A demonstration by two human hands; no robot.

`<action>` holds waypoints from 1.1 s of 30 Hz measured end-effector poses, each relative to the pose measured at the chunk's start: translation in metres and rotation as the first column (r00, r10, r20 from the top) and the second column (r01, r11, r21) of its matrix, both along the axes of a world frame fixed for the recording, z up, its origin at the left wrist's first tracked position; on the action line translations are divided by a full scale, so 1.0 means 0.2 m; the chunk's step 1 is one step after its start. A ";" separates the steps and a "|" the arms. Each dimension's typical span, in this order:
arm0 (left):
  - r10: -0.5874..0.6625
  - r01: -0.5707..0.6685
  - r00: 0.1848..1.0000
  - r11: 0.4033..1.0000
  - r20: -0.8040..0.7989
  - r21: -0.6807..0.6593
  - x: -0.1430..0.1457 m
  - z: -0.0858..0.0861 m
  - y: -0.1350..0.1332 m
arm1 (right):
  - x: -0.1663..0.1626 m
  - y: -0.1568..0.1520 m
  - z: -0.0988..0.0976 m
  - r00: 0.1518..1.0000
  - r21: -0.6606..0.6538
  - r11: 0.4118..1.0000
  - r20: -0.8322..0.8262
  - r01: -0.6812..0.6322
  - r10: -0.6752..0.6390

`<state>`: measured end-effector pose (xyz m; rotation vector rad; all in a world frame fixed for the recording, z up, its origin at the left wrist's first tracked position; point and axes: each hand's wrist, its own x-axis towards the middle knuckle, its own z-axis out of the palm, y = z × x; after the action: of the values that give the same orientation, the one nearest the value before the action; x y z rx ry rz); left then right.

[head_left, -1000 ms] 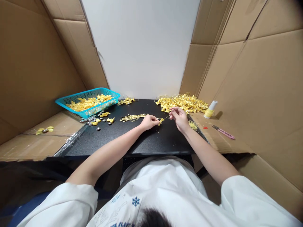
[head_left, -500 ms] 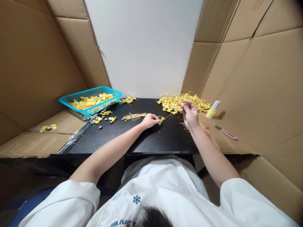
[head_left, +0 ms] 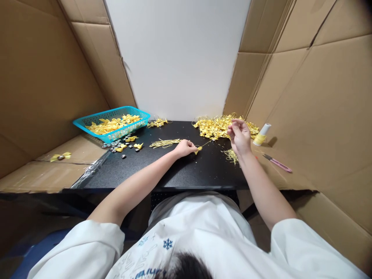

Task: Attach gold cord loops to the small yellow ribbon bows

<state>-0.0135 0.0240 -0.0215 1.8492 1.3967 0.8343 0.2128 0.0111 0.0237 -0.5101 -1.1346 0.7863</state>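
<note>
My left hand point(head_left: 186, 148), low over the black tabletop, pinches a small yellow ribbon bow point(head_left: 198, 149) at its fingertips. From the bow a thin yellow thread point(head_left: 206, 144) slants up toward my right hand point(head_left: 240, 138). That hand is raised to the right, thumb and fingers pinched together on the thread's far end, which is too fine to follow all the way. Beside my left hand lies a bundle of gold cords point(head_left: 165, 143). Below my right hand sits a small heap of thread scraps point(head_left: 231, 155), partly covered by the wrist.
A turquoise basket point(head_left: 112, 136) of yellow bows stands back left, with dark shiny beads point(head_left: 123, 156) and loose bows before it. At back right lies a pile of finished-looking yellow bows point(head_left: 215, 127). Right of it are a thread cone point(head_left: 262, 134) and pink-handled snips point(head_left: 279, 164). Cardboard walls flank the table.
My right hand has moved a little to the right, away from the left, drawing the thread farther out. More of the scrap heap shows. My left hand stays in place.
</note>
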 end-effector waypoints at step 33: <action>-0.160 0.145 0.972 0.985 0.169 0.096 -0.03 0.01 -0.01 | -0.25 -0.01 -0.25 0.414 0.297 0.949 0.854 0.106 -0.314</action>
<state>-0.0196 0.0221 -0.0198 1.8682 1.1103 0.9640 0.1638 0.0091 -0.0258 -0.9421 -2.0816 0.0821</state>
